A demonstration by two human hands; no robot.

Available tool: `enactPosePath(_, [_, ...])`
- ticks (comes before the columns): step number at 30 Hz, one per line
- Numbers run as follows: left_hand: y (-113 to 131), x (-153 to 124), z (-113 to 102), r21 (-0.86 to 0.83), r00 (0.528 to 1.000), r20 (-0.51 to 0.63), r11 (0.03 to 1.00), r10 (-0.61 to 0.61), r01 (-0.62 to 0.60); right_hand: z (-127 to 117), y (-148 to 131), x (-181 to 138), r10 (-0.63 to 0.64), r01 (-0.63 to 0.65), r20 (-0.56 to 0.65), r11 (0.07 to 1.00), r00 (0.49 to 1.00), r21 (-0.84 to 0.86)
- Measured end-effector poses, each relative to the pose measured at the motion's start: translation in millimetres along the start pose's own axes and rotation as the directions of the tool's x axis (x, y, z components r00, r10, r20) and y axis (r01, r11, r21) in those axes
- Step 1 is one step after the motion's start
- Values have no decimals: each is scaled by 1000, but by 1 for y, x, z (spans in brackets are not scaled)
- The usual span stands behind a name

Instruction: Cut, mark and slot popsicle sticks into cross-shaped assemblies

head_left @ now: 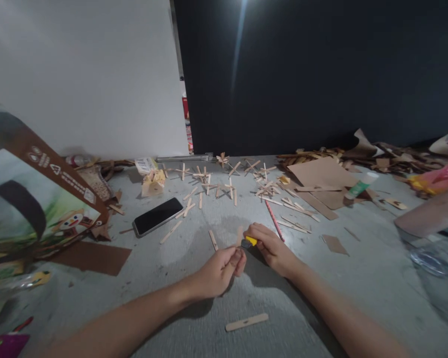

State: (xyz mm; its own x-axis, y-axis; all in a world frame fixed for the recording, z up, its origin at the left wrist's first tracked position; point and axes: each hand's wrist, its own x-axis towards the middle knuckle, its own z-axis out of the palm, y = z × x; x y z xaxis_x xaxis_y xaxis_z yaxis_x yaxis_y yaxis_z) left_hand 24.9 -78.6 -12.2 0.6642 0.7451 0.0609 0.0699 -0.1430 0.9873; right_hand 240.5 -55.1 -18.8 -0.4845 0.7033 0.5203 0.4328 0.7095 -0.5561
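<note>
My right hand (272, 248) is closed around a yellow and dark-grey utility knife (250, 241), whose dark end points toward my left fingers. My left hand (224, 271) is pinched shut just beside that end, on what looks like a wooden craft stick (240, 233); my fingers and the knife hide most of the contact. Close to my left hand, another craft stick (213, 240) lies on the grey table. A loose craft stick (247, 322) with a dark mark rests nearer to me, between my forearms.
Crossed stick pieces (229, 189) spread across the back. A phone (158, 217) lies left, near a large printed bag (41, 199). To the right are a red pencil (275, 221), cardboard (317, 175), a glue stick (361, 186) and a pinkish cylinder (429, 211).
</note>
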Motion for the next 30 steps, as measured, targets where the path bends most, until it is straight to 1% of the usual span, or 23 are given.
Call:
enactPosePath(2, [2,-3,2,-38,999,-23,999,28,-29,-1,4,-1,30,-30,-36,1000,999,-8])
enactPosePath(5, [7,-6,1,-28,996,-66,998,61,-63,-1,11,-3,93,-97,-144,995,985,-22])
enactPosePath(8, [6,0,-6,-49,974,-220,997,51,-63,0,13,-5,178,-196,-254,980,951,-44])
enactPosePath(10, [1,7,-11,-55,950,-309,996,51,-71,2,8,-6,217,-243,-280,968,935,-62])
enactPosePath(13, [-6,17,-18,-92,943,-330,992,48,-82,4,-4,-6,229,-263,-245,958,942,-115])
enactPosePath(16, [-11,21,-20,-144,944,-328,985,43,-95,6,-16,-5,244,-280,-198,942,950,-185])
enactPosePath(19, [-12,20,-21,-146,943,-332,988,-12,-39,9,-21,-6,231,-264,-156,932,960,-246])
enactPosePath(21, [-12,20,-23,-128,930,-365,992,-53,6,9,-22,-8,218,-250,-137,921,966,-299])
enactPosePath(22, [-11,20,-25,-97,918,-394,995,-52,15,9,-22,-9,214,-246,-131,912,968,-327])
enactPosePath(23, [-11,21,-27,-35,903,-428,999,-25,11,8,-22,-10,210,-243,-128,904,969,-353])
enactPosePath(25, [-9,23,-33,166,873,-481,986,81,0,7,-24,-12,204,-240,-132,891,970,-385])
enactPosePath(26, [-9,25,-37,289,864,-482,957,145,1,6,-25,-13,202,-240,-136,888,970,-392])
enactPosePath(27, [-8,26,-39,382,860,-481,923,167,35,5,-27,-14,204,-244,-141,885,969,-396])
enactPosePath(28, [-8,28,-42,445,869,-475,890,141,98,5,-29,-14,213,-254,-145,883,966,-396])
enactPosePath(30, [-8,30,-45,494,878,-475,844,59,211,4,-32,-14,256,-293,-146,874,956,-387])
